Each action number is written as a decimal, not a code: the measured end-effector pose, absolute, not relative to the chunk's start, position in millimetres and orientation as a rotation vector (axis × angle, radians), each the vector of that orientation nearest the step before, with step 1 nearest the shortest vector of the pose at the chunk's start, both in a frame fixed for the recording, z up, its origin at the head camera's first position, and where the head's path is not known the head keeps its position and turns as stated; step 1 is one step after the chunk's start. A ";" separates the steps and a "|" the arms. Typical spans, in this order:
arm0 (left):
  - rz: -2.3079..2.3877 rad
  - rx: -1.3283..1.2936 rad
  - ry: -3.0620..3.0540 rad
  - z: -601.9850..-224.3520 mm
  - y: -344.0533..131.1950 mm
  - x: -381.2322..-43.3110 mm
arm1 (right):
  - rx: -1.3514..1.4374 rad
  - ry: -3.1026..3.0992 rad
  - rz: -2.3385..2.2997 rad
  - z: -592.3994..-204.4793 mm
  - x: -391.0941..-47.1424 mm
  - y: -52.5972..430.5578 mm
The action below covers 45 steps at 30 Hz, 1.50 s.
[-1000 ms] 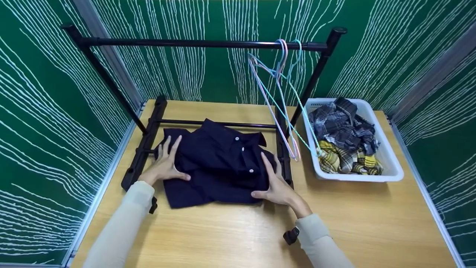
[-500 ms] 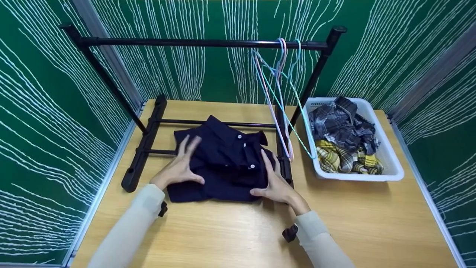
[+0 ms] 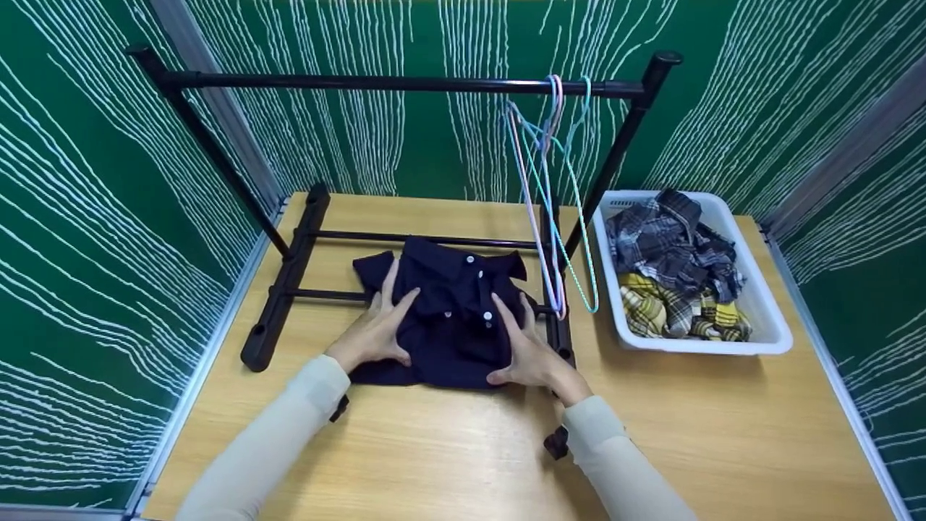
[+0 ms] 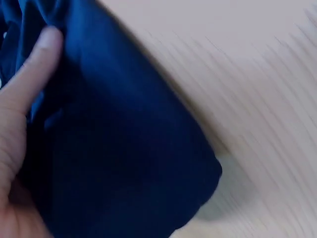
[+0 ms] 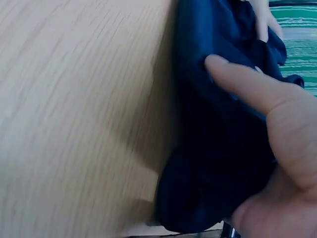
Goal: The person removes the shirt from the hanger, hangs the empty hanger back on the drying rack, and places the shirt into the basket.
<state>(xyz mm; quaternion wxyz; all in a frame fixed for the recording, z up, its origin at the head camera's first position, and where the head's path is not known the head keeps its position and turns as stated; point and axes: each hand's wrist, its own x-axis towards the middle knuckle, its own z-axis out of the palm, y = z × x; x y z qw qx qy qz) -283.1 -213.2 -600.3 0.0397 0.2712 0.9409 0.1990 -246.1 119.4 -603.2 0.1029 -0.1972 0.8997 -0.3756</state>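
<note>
A dark navy shirt (image 3: 452, 347) with pale buttons lies bunched on the table, its collar toward the back. My left hand (image 3: 380, 329) rests on the shirt's left part, thumb and fingers spread. On the right side my right hand (image 3: 532, 351) touches the cloth with its thumb and extended fingers. In the left wrist view the thumb (image 4: 37, 69) lies against the navy fabric, and a loose flap reaches out over the wood. The right wrist view has that thumb (image 5: 247, 84) on top of the shirt; the other fingers are mostly hidden.
A black clothes rack (image 3: 405, 84) stands over the shirt, its lower bars on the table. Several pastel hangers (image 3: 553, 217) hang at its right end. A white basket (image 3: 774, 344) with plaid shirts (image 3: 673, 253) stands right. Green walls enclose the table.
My left hand has moved to the right, drawing the shirt's left side inward, so the shirt is narrower. The right hand has barely shifted. The hangers have swung slightly.
</note>
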 end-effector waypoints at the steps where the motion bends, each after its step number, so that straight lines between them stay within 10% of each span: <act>1: 0.606 0.845 2.907 -600.4 -211.3 -283.3 | -0.603 2.671 -1.095 -604.1 -247.6 118.7; 31: 0.192 1.008 3.171 -605.4 -156.7 -306.5 | -0.740 3.312 -0.594 -629.9 -269.8 94.3; 45: 0.627 1.096 3.267 -581.9 -123.9 -296.2 | -0.607 3.376 -1.285 -609.6 -258.5 119.8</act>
